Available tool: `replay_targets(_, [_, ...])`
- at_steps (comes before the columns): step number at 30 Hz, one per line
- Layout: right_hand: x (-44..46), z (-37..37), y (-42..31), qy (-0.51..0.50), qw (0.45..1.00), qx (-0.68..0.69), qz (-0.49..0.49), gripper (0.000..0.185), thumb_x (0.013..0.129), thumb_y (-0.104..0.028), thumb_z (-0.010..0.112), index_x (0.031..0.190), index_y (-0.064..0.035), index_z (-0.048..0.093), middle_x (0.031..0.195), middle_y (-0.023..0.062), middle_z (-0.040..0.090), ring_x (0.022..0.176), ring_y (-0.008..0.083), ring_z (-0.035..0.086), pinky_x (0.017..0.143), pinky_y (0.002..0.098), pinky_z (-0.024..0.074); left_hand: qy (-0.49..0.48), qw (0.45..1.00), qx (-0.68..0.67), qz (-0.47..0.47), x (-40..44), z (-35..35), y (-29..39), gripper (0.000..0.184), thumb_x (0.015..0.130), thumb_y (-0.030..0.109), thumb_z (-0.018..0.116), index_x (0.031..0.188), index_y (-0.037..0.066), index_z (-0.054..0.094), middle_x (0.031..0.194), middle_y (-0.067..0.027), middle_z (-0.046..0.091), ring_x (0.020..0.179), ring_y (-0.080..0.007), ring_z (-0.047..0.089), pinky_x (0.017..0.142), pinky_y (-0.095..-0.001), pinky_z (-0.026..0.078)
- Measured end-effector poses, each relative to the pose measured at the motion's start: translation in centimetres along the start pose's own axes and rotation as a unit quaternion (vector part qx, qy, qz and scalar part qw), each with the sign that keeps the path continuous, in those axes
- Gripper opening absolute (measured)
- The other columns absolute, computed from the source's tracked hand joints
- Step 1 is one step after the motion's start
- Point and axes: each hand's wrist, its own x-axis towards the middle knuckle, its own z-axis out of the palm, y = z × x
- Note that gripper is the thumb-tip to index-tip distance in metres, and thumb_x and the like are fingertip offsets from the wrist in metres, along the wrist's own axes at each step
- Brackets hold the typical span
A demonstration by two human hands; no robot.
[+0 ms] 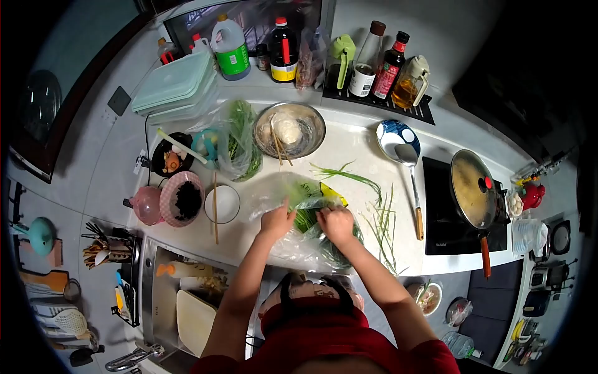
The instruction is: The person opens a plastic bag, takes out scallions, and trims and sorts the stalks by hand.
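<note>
A clear plastic bag [283, 246] with long green leafy stalks [305, 219] in it lies at the counter's front edge. My left hand [278, 219] has its fingers closed on the bag's left side. At the other side my right hand [337, 223] is curled into a loose fist on the plastic, close to a yellow printed patch [333, 194]. Loose green stalks [383, 230] are strewn to the right of the bag, with a longer bunch [352, 176] behind them. The bag's underside is hidden.
Behind the bag stands a metal bowl [299, 146] with dough and chopsticks; beside it is another bag of greens [240, 140]. A white bowl [222, 204] sits left. At right are a spatula [414, 193] and a lidded pan [471, 187] on the cooktop [439, 234]. The sink [156, 293] lies front left.
</note>
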Motion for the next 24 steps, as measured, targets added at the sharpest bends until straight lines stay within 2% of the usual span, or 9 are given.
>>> replay_targets(2, [1.2, 0.1, -1.8, -0.041, 0.998, -0.040, -0.022, 0.025, 0.070, -0.036, 0.062, 0.074, -0.0109, 0.063, 0.073, 0.0054, 0.060, 0.074, 0.0213, 0.058, 0.067, 0.0343, 0.0429, -0.006, 0.986, -0.136, 0.093, 0.8, -0.5, -1.3, 0.043, 0.083, 0.029, 0.052, 0.117, 0.002, 0.046, 0.088, -0.0085, 0.064, 0.074, -0.0243, 0.061, 0.058, -0.0331, 0.046])
replay_targets(5, [2.5, 2.1, -3.0, -0.112, 0.989, -0.094, 0.006, 0.032, 0.068, -0.040, 0.063, 0.082, -0.0112, 0.062, 0.085, 0.0032, 0.061, 0.085, 0.0199, 0.056, 0.077, 0.0354, 0.0385, -0.125, 0.888, -0.435, 0.084, 1.3, -2.6, -1.3, 0.036, 0.087, 0.024, 0.049, 0.115, 0.001, 0.048, 0.092, -0.0048, 0.063, 0.072, -0.0197, 0.060, 0.059, -0.0307, 0.046])
replay_targets(7, [2.9, 3.8, -3.0, -0.143, 0.983, -0.113, 0.026, 0.036, 0.067, -0.041, 0.064, 0.089, -0.0117, 0.061, 0.095, 0.0025, 0.059, 0.091, 0.0203, 0.053, 0.079, 0.0365, 0.0370, -0.074, 0.869, -0.488, 0.047, 1.3, -3.2, -1.0, 0.035, 0.089, 0.020, 0.048, 0.117, 0.000, 0.047, 0.105, -0.0057, 0.058, 0.088, -0.0157, 0.056, 0.074, -0.0271, 0.044])
replay_targets(9, [2.9, 5.1, -2.5, -0.155, 0.981, -0.115, 0.021, 0.032, 0.068, -0.037, 0.064, 0.089, -0.0120, 0.061, 0.095, 0.0030, 0.058, 0.093, 0.0211, 0.053, 0.079, 0.0366, 0.0376, 0.010, 0.847, -0.526, 0.076, 2.5, -1.8, -2.0, 0.036, 0.088, 0.021, 0.049, 0.117, 0.000, 0.047, 0.112, -0.0077, 0.055, 0.098, -0.0158, 0.053, 0.082, -0.0273, 0.042])
replay_targets(10, [2.8, 5.7, -2.2, -0.154, 0.983, -0.101, 0.010, 0.029, 0.068, -0.033, 0.063, 0.089, -0.0122, 0.060, 0.094, 0.0034, 0.058, 0.092, 0.0216, 0.053, 0.079, 0.0367, 0.0379, 0.004, 0.901, -0.423, 0.096, 3.1, -2.0, -2.7, 0.036, 0.087, 0.022, 0.050, 0.117, 0.001, 0.048, 0.115, -0.0100, 0.052, 0.107, -0.0160, 0.047, 0.090, -0.0274, 0.036])
replay_targets(13, [1.8, 5.8, -1.4, -0.138, 0.990, -0.033, -0.021, 0.023, 0.068, -0.023, 0.062, 0.089, -0.0125, 0.060, 0.090, 0.0047, 0.059, 0.088, 0.0233, 0.054, 0.078, 0.0367, 0.0390, 0.044, 0.949, -0.247, 0.193, 4.1, -2.4, -3.9, 0.032, 0.087, 0.023, 0.050, 0.112, 0.003, 0.053, 0.116, -0.0117, 0.052, 0.106, -0.0177, 0.048, 0.089, -0.0273, 0.036])
replay_targets(20, [-0.4, 1.0, -1.2, -0.002, 0.969, 0.243, 0.036, 0.014, 0.070, -0.006, 0.059, 0.084, -0.0060, 0.057, 0.068, 0.0130, 0.059, 0.066, 0.0318, 0.056, 0.068, 0.0381, 0.0430, 0.144, 0.928, -0.334, 0.084, 5.0, -1.7, -5.6, 0.030, 0.090, 0.025, 0.043, 0.102, 0.002, 0.058, 0.092, -0.0085, 0.063, 0.087, -0.0177, 0.058, 0.076, -0.0272, 0.044])
replay_targets(23, [-0.5, -0.6, -1.4, 0.034, 0.942, 0.322, 0.085, 0.017, 0.070, -0.007, 0.060, 0.087, -0.0036, 0.057, 0.071, 0.0161, 0.058, 0.068, 0.0346, 0.054, 0.069, 0.0382, 0.0442, 0.194, 0.870, -0.454, -0.005, 2.9, -2.8, -3.5, 0.035, 0.092, 0.027, 0.039, 0.098, 0.000, 0.059, 0.092, -0.0076, 0.063, 0.084, -0.0146, 0.058, 0.069, -0.0258, 0.045])
replay_targets(24, [-0.5, -1.2, -1.4, 0.014, 0.941, 0.324, 0.101, 0.019, 0.075, -0.006, 0.059, 0.093, -0.0011, 0.056, 0.076, 0.0143, 0.061, 0.071, 0.0273, 0.058, 0.070, 0.0314, 0.0452, 0.218, 0.841, -0.496, -0.018, 1.8, -3.2, -2.3, 0.037, 0.092, 0.029, 0.038, 0.095, 0.000, 0.060, 0.093, -0.0060, 0.063, 0.079, -0.0124, 0.057, 0.064, -0.0243, 0.045])
